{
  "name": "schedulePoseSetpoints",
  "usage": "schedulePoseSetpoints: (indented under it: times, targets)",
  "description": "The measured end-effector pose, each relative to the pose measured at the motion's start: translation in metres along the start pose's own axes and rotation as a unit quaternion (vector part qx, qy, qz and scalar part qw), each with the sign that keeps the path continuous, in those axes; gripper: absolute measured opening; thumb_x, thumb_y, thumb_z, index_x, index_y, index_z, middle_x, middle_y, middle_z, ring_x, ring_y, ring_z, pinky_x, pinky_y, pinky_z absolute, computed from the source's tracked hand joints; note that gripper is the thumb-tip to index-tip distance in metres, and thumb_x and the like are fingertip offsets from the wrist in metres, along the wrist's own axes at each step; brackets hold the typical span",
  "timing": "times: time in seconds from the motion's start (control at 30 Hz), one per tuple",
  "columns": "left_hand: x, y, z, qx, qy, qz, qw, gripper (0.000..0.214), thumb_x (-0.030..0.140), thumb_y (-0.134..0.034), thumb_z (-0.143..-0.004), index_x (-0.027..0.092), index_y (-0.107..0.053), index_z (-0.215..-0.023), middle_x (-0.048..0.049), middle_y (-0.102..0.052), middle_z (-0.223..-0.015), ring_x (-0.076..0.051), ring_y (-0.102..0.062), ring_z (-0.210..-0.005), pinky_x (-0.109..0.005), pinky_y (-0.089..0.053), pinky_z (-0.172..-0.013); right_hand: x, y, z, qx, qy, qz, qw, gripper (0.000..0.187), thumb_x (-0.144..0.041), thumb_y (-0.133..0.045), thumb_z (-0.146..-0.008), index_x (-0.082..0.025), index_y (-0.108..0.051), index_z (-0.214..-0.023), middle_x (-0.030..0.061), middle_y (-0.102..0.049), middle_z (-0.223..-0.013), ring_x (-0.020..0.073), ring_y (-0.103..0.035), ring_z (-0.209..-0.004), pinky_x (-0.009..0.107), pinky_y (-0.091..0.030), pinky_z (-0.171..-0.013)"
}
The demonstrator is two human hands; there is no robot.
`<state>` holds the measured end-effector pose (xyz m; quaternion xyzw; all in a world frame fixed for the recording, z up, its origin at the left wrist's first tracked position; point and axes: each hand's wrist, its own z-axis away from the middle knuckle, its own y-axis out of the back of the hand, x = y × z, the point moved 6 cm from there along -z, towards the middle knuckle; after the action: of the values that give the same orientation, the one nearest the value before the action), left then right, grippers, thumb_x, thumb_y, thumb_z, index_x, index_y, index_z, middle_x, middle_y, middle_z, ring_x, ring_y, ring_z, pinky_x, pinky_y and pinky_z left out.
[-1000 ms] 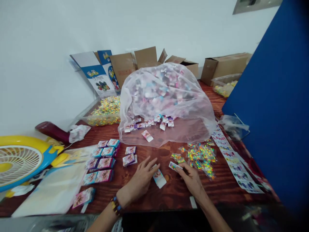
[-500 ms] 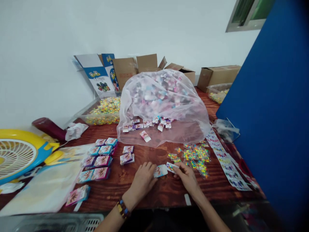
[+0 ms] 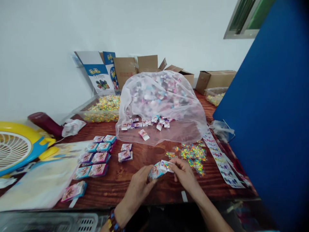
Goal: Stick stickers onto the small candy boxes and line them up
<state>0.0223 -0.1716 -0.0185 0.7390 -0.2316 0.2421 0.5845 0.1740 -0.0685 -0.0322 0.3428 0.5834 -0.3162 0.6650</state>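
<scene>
My left hand (image 3: 138, 190) pinches a small printed packet (image 3: 154, 172) with a bead bracelet on its wrist. My right hand (image 3: 183, 172) grips a small white printed card (image 3: 166, 166), and the card's edge meets the packet between my fingertips. Just beyond my left hand lie two small stacks of packets (image 3: 125, 152). Further left, rows of purple and teal packets (image 3: 96, 154) sit on the wooden table (image 3: 145, 190). Nearest my right hand is a scatter of bright multicoloured pieces (image 3: 193, 155).
A sheer pink bag (image 3: 159, 96) of packets spills some onto the table. A tub of coloured pieces (image 3: 101, 109) and cardboard boxes (image 3: 149, 66) stand behind it. A yellow fan (image 3: 14, 148) sits left, a printed strip (image 3: 223, 161) right, beside a blue panel (image 3: 260, 96).
My left hand has lifted the white-backed packet off the table and brought it against the card in my right hand. The view has shifted slightly, with the scene sliding left.
</scene>
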Motion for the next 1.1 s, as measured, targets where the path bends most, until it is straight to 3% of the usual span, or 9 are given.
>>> schedulePoseSetpoints:
  times: [0.1,0.23,0.33,0.5,0.6,0.8,0.97,1.1]
  targets:
    - [0.001,0.003,0.004,0.023,-0.017,-0.011,1.000,0.039,0.023,-0.057,-0.084,0.020,-0.048,-0.121,-0.0087,-0.062,-0.113,-0.020,-0.061,-0.101,-0.035,-0.051,-0.088,-0.005,0.003,0.004,-0.002,0.006,0.013,1.000,0.026,-0.042,-0.050,-0.085,-0.018,-0.059,-0.081,-0.0067,-0.044,-0.049,0.0087,-0.040,-0.037,0.021,-0.027,-0.040]
    - [0.014,0.009,0.006,0.031,-0.043,-0.059,0.997,0.040,0.020,-0.057,-0.083,0.019,-0.048,-0.122,-0.0102,-0.062,-0.114,-0.022,-0.061,-0.103,-0.037,-0.052,-0.090,-0.026,0.003,0.009,-0.044,0.031,0.131,0.990,0.021,-0.034,-0.049,-0.085,-0.018,-0.062,-0.078,-0.0059,-0.045,-0.049,0.0097,-0.044,-0.043,0.021,-0.029,-0.045]
    - [0.028,0.012,0.007,0.003,-0.057,-0.112,0.992,0.042,0.016,-0.057,-0.081,0.018,-0.049,-0.122,-0.0104,-0.062,-0.114,-0.023,-0.061,-0.102,-0.039,-0.053,-0.089,-0.044,0.002,0.012,-0.070,0.039,0.258,0.963,0.017,-0.028,-0.053,-0.082,-0.019,-0.064,-0.073,-0.0041,-0.050,-0.052,0.0105,-0.046,-0.048,0.022,-0.027,-0.048]
    - [0.046,0.015,0.006,-0.047,-0.042,-0.184,0.981,0.045,0.011,-0.055,-0.078,0.015,-0.049,-0.122,-0.0116,-0.061,-0.115,-0.027,-0.059,-0.103,-0.044,-0.052,-0.088,-0.074,-0.002,0.019,-0.027,0.110,0.387,0.915,0.013,-0.021,-0.051,-0.080,-0.019,-0.062,-0.073,-0.0005,-0.059,-0.063,0.0134,-0.052,-0.060,0.024,-0.028,-0.056]
    - [0.050,0.016,0.005,-0.057,-0.033,-0.178,0.982,0.044,0.012,-0.055,-0.078,0.016,-0.050,-0.121,-0.0107,-0.062,-0.115,-0.026,-0.059,-0.103,-0.043,-0.052,-0.089,-0.071,-0.007,0.019,-0.050,0.109,0.339,0.933,0.014,-0.020,-0.052,-0.079,-0.019,-0.061,-0.069,-0.0011,-0.057,-0.058,0.0127,-0.052,-0.055,0.023,-0.029,-0.052]
    - [0.046,0.015,0.010,-0.021,-0.055,-0.155,0.986,0.045,0.011,-0.056,-0.077,0.018,-0.049,-0.121,-0.0101,-0.062,-0.114,-0.024,-0.061,-0.100,-0.040,-0.054,-0.086,-0.034,-0.007,0.011,-0.104,-0.003,0.117,0.988,0.017,-0.031,-0.055,-0.075,-0.017,-0.062,-0.069,-0.0063,-0.048,-0.041,0.0097,-0.046,-0.033,0.019,-0.029,-0.036]
    - [0.047,0.013,0.012,0.019,-0.096,-0.118,0.988,0.049,0.009,-0.054,-0.077,0.022,-0.047,-0.124,-0.0086,-0.062,-0.115,-0.021,-0.060,-0.102,-0.036,-0.053,-0.089,-0.028,-0.011,0.012,-0.109,-0.031,0.064,0.991,0.024,-0.036,-0.058,-0.071,-0.014,-0.065,-0.070,-0.0042,-0.053,-0.044,0.0086,-0.049,-0.034,0.016,-0.028,-0.033]
    - [0.044,0.013,0.011,0.031,-0.095,-0.097,0.990,0.048,0.009,-0.055,-0.077,0.023,-0.049,-0.123,-0.0083,-0.062,-0.115,-0.021,-0.060,-0.103,-0.036,-0.053,-0.089,-0.023,-0.017,0.017,-0.166,-0.072,-0.001,0.983,0.037,-0.046,-0.060,-0.069,-0.013,-0.066,-0.084,0.0002,-0.061,-0.058,0.0121,-0.058,-0.045,0.016,-0.034,-0.033]
